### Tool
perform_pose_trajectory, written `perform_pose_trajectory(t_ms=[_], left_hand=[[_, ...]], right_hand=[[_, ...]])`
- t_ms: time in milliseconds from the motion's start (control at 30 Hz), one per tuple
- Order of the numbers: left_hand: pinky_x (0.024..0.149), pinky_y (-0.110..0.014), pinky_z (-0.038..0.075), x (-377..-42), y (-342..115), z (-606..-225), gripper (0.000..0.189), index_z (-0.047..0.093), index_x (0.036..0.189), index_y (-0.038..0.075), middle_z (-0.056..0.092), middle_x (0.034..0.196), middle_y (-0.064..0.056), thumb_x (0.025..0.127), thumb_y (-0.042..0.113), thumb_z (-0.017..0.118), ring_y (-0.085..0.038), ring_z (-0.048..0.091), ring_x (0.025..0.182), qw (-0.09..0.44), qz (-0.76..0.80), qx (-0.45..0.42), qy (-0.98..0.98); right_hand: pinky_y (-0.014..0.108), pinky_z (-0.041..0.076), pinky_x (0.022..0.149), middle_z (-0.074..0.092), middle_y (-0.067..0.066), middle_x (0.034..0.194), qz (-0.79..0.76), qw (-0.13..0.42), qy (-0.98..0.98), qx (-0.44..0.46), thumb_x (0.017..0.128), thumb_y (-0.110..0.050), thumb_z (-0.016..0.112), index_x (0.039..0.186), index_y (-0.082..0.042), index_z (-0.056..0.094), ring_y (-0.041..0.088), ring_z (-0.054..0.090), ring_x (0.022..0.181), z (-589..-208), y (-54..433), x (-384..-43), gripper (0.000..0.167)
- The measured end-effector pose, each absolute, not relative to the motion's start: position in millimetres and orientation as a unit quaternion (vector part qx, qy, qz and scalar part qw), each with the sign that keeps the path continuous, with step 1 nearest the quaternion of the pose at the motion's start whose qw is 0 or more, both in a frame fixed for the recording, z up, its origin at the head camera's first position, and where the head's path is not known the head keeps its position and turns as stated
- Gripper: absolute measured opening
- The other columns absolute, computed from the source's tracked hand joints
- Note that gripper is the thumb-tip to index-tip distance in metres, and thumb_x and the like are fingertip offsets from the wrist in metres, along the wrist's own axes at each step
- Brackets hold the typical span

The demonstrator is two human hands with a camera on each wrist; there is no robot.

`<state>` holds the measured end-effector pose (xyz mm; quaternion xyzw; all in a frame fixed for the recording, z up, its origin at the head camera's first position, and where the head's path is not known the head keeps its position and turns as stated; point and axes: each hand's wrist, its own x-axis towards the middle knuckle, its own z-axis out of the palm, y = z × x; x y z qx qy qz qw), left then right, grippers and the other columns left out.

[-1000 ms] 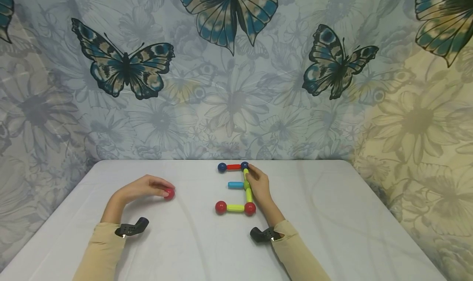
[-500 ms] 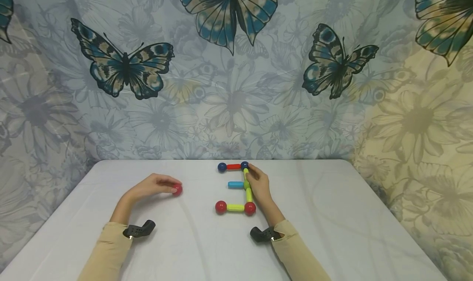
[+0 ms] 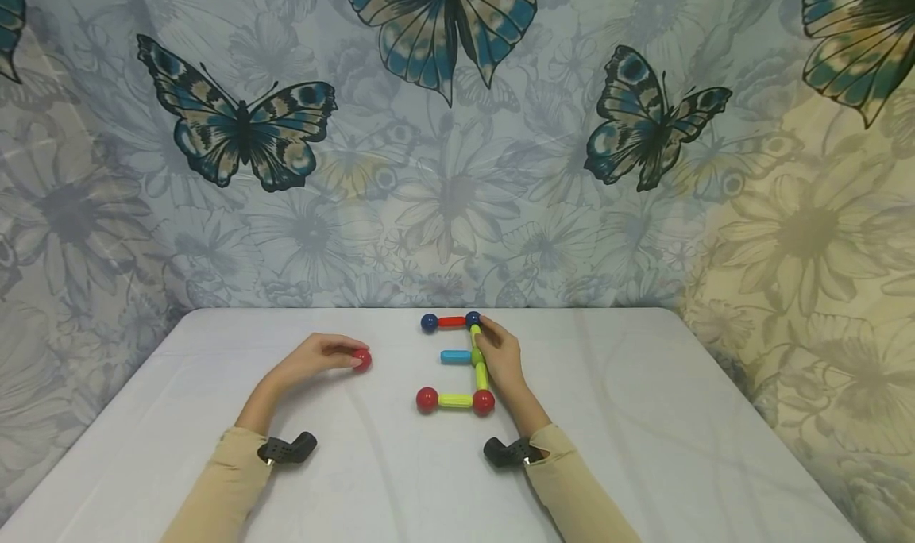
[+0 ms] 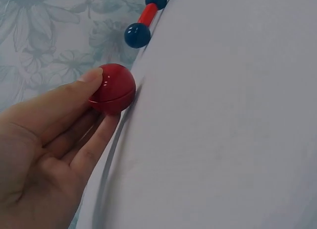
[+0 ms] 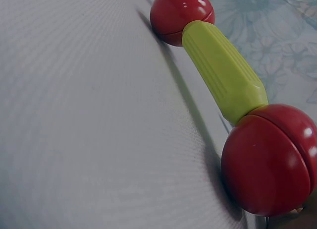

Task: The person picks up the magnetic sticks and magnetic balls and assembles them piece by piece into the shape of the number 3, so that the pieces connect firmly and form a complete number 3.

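My left hand pinches a red ball between thumb and fingers; the left wrist view shows the thumb on top of this red ball. On the right, my right hand holds the upright side of a ball-and-rod magnetic structure, fingertips at its dark blue corner ball and thumb by the upper yellow-green rod. A red rod leads from that corner to another dark blue ball. A light blue rod sticks out left from a green ball, its left end bare.
At the structure's near end, a yellow-green rod joins a red corner ball to a red end ball. All of it lies on a white-covered table, before a butterfly-patterned backdrop.
My left hand has carried the red ball right and slightly away from me, closer to the structure. My right hand and the structure have stayed in place.
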<state>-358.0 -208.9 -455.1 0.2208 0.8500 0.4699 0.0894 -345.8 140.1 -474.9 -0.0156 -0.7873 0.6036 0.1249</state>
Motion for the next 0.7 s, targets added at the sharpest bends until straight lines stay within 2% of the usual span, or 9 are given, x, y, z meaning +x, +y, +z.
perform_pose_trajectory(t_ms=[133, 433, 700], left_hand=[[0.093, -0.022, 0.05, -357.9, -200.3, -456.4, 0.039, 0.068, 0.121, 0.01, 0.072, 0.116, -0.008, 0.087, 0.029, 0.073, -0.009, 0.065, 0.108, 0.075, 0.478, 0.222, 0.846], [0.105, -0.041, 0.046, -354.7, -180.0, -451.8, 0.04, 0.068, 0.122, 0.009, 0.07, 0.12, -0.011, 0.086, 0.027, 0.074, -0.029, 0.061, 0.12, 0.061, 0.496, 0.213, 0.84], [0.099, -0.036, 0.052, -358.7, -163.3, -456.5, 0.039, 0.067, 0.121, 0.003, 0.07, 0.119, -0.017, 0.088, 0.022, 0.073, -0.032, 0.063, 0.118, 0.053, 0.503, 0.222, 0.834]], right_hand=[[0.039, 0.038, 0.114, 0.051, 0.014, 0.146, 0.605, 0.122, -0.787, -0.016, 0.097, -0.01, 0.056, 0.139, -0.007, 0.053, 0.03, 0.045, 0.139, -474.9, 140.4, -345.3, 0.042], [0.039, 0.037, 0.115, 0.051, 0.014, 0.146, 0.604, 0.121, -0.788, -0.016, 0.097, -0.013, 0.056, 0.139, -0.008, 0.053, 0.03, 0.044, 0.14, -474.4, 139.8, -345.5, 0.042], [0.04, 0.038, 0.114, 0.05, 0.014, 0.147, 0.6, 0.118, -0.791, -0.022, 0.097, -0.014, 0.056, 0.139, -0.009, 0.053, 0.03, 0.044, 0.14, -472.4, 139.2, -343.8, 0.042]])
